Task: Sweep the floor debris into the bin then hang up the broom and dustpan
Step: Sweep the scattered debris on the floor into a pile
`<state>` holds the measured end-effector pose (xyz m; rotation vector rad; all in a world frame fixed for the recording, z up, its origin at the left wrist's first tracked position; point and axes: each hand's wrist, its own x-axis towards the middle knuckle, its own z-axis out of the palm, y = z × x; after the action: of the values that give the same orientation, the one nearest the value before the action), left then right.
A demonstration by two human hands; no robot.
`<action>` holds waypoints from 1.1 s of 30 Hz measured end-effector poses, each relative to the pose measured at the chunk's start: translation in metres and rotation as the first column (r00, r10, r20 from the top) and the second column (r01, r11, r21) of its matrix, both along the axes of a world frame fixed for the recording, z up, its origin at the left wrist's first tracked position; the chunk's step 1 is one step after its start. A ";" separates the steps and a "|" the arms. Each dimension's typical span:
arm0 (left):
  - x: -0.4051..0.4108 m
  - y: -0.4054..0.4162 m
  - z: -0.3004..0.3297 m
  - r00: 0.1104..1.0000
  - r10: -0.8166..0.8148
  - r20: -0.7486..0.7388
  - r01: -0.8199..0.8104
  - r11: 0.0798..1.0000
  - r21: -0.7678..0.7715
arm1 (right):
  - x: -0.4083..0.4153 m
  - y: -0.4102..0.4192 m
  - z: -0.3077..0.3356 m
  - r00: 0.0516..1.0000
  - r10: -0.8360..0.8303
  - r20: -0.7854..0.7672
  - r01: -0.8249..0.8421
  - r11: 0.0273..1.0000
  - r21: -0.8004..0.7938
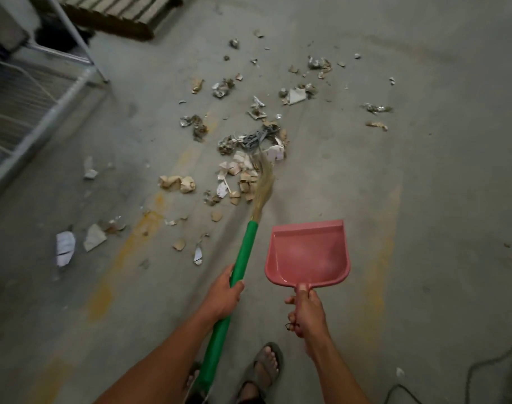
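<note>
My left hand (224, 295) grips the green handle of a broom (244, 252) whose straw bristles (263, 182) reach into a heap of torn paper and crumpled scraps (243, 170) on the concrete floor. My right hand (305, 312) holds the handle of a pink dustpan (307, 252), kept above the floor to the right of the broom, its pan bare inside. More debris (295, 94) lies scattered farther ahead and to the left (65, 247). No bin is in view.
A metal rack frame (45, 112) stands at the left. A wooden pallet (118, 16) lies at the top. A cable (482, 371) curls on the floor at bottom right. My sandalled foot (266, 365) is below the hands.
</note>
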<state>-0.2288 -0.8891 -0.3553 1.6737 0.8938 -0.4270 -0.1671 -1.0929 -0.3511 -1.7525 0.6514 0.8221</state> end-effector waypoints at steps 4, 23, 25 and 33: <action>-0.015 0.004 0.012 0.995 0.053 -0.082 -0.060 0.995 -0.081 | -0.032 0.044 0.007 0.998 0.028 -0.049 -0.023 0.994 0.104; 0.005 0.034 -0.118 0.876 -0.225 -0.426 0.284 0.956 0.078 | -0.069 0.093 -0.055 0.910 -0.024 -0.415 0.174 0.928 0.329; 0.022 0.043 -0.143 0.863 -0.251 -0.438 0.323 0.941 0.099 | -0.066 0.089 -0.057 0.911 -0.004 -0.413 0.164 0.922 0.352; 0.078 0.056 -0.198 0.901 -0.188 -0.390 0.262 0.954 0.146 | -0.064 0.086 -0.077 0.908 0.101 -0.407 0.101 0.888 0.448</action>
<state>-0.1506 -0.8327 -0.5532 1.9230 1.0461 -0.8633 -0.2314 -1.0073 -0.4281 -1.1464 0.6670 1.2621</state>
